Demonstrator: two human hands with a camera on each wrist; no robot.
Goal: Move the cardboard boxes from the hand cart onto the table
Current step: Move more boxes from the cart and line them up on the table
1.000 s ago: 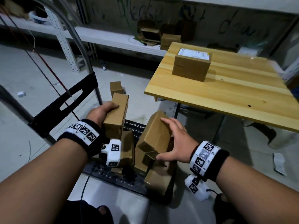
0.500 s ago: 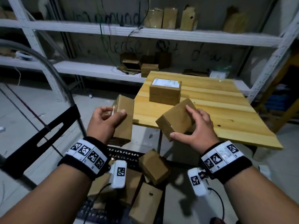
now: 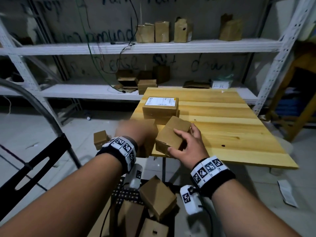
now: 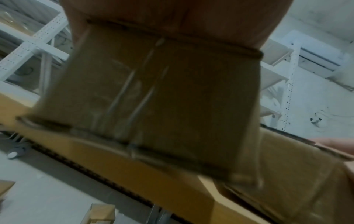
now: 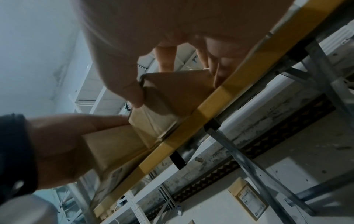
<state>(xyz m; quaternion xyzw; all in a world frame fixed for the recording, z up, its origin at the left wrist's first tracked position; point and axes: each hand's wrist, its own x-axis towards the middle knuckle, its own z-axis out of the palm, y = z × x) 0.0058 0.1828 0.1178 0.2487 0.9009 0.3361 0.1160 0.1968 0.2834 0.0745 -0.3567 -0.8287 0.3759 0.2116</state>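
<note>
My right hand [image 3: 185,142] grips a small cardboard box [image 3: 172,132], tilted over the near left corner of the wooden table [image 3: 230,127]. In the right wrist view the thumb and fingers pinch that box [image 5: 172,97] just above the table edge [image 5: 220,94]. My left hand [image 3: 135,132], blurred, holds a second cardboard box [image 3: 147,144] at the table's left edge; the left wrist view shows this box [image 4: 153,97] under my palm. A labelled box [image 3: 160,107] rests on the table behind. Several boxes [image 3: 157,197] lie on the hand cart [image 3: 123,194] below.
The cart's black handle frame [image 3: 34,168] rises at the left. One small box [image 3: 100,139] sits on the floor beside the table. White metal shelving [image 3: 153,47] with more boxes stands behind the table. A paper slip [image 3: 287,192] lies on the floor at right.
Both hands lifted their boxes from the cart and carried them forward to the table's near left corner. My view rose from the cart towards the table and shelves.
</note>
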